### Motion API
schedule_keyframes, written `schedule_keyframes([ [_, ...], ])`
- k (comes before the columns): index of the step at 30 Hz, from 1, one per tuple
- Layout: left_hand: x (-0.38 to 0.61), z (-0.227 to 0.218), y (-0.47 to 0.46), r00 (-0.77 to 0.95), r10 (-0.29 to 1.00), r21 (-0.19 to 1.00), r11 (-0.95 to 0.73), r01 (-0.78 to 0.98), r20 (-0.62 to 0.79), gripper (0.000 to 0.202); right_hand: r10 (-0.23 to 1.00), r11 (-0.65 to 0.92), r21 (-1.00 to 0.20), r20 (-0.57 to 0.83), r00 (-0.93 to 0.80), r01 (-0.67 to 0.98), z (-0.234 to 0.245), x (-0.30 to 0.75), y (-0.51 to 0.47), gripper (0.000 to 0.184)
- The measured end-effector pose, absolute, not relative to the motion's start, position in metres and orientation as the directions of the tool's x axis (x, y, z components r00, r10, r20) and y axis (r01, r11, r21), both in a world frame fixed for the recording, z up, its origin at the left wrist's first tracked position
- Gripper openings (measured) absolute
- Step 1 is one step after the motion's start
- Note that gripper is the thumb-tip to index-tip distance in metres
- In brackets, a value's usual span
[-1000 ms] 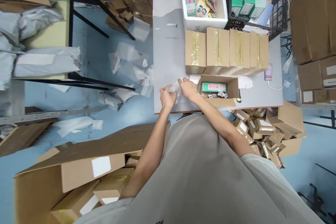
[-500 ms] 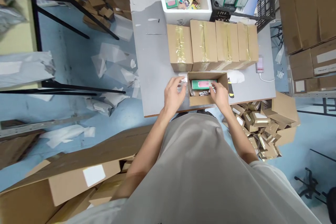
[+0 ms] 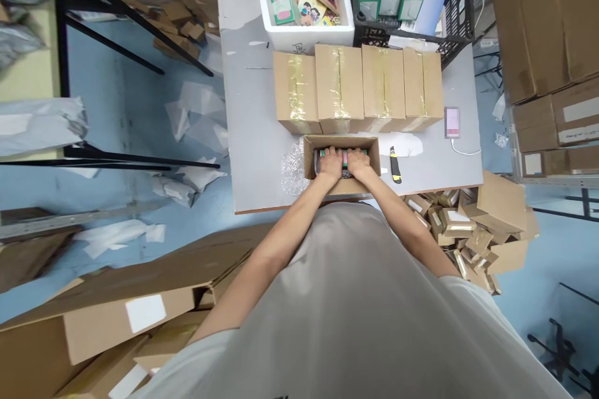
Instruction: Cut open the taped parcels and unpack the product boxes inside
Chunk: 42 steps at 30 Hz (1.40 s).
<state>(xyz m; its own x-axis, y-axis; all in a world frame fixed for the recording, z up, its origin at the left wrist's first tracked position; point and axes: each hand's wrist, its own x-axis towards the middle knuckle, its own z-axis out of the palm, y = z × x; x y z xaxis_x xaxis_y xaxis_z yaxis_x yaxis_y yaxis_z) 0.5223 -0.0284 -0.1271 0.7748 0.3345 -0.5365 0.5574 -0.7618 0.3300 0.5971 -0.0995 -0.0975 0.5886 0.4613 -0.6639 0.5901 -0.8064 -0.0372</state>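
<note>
An open cardboard box [image 3: 311, 162] sits at the near edge of the grey table [image 3: 248, 131]. Both my hands are inside it. My left hand [image 3: 330, 164] and my right hand [image 3: 359, 163] lie side by side with fingers stretched flat, pressing down on a green and pink product pack [image 3: 347, 154] that shows between them. A crumpled piece of clear bubble wrap [image 3: 291, 168] lies on the table just left of the box.
Several taped cardboard boxes [image 3: 358, 84] stand in a row behind the open box. A white foam bin [image 3: 299, 34] of product packs and a black crate [image 3: 453, 12] are at the back. A yellow-black utility knife [image 3: 395, 165] and a phone [image 3: 452, 122] lie to the right. Small boxes [image 3: 463, 224] are piled on the floor.
My hands left the bubble wrap on the table beside the box and went into the box; both now press flat on the pack inside.
</note>
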Motion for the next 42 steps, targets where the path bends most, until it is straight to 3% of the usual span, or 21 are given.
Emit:
schedule_keyframes([
  [5,0.519,-0.134,-0.032,0.769,0.373,0.297,-0.765,0.572,-0.519,0.063,0.489,-0.786,-0.030,-0.641,0.592,0.617,-0.112,0.594,-0.108,0.053],
  [9,0.519,-0.133,-0.031,0.764,0.385,0.288,-0.763,0.579,-0.518,0.056,0.522,-0.770,-0.034,-0.608,0.598,0.638,-0.116,0.589,-0.110,0.056],
  [16,0.511,-0.108,-0.016,0.787,0.320,0.326,-0.780,0.535,-0.527,0.066,0.564,-0.746,-0.060,-0.588,0.580,0.664,-0.097,0.588,-0.116,0.047],
  [22,0.482,-0.058,0.000,0.895,0.333,0.408,-0.803,0.435,-0.298,0.075,0.747,-0.638,-0.105,-0.323,0.581,0.762,-0.039,0.575,-0.130,0.051],
  [27,0.467,-0.023,0.025,0.948,0.305,0.579,-0.759,0.298,-0.089,0.078,0.794,-0.606,-0.232,-0.238,0.559,0.761,-0.011,0.584,-0.131,0.052],
  [29,0.459,-0.020,0.041,0.924,0.380,0.716,-0.654,0.246,0.029,0.077,0.756,-0.646,-0.367,-0.182,0.629,0.669,-0.009,0.592,-0.138,0.053],
  [31,0.448,-0.025,0.056,0.829,0.549,0.867,-0.458,0.198,0.101,0.070,0.687,-0.652,-0.568,-0.163,0.708,0.502,-0.009,0.598,-0.149,0.056],
  [33,0.437,-0.037,0.067,0.711,0.699,0.968,-0.225,0.111,0.081,0.061,0.634,-0.559,-0.792,-0.215,0.743,0.247,-0.010,0.597,-0.158,0.062],
  [35,0.429,-0.051,0.069,0.656,0.754,0.999,-0.037,0.028,0.010,0.060,0.632,-0.374,-0.926,-0.289,0.719,-0.043,-0.009,0.590,-0.162,0.066],
  [38,0.423,-0.064,0.060,0.683,0.725,0.990,0.141,-0.021,-0.089,0.066,0.666,-0.154,-0.920,-0.366,0.650,-0.360,-0.006,0.570,-0.160,0.065],
  [42,0.418,-0.059,0.044,0.751,0.635,0.950,0.309,-0.031,-0.182,0.071,0.677,-0.076,-0.838,-0.441,0.590,-0.540,-0.005,0.547,-0.151,0.066],
])
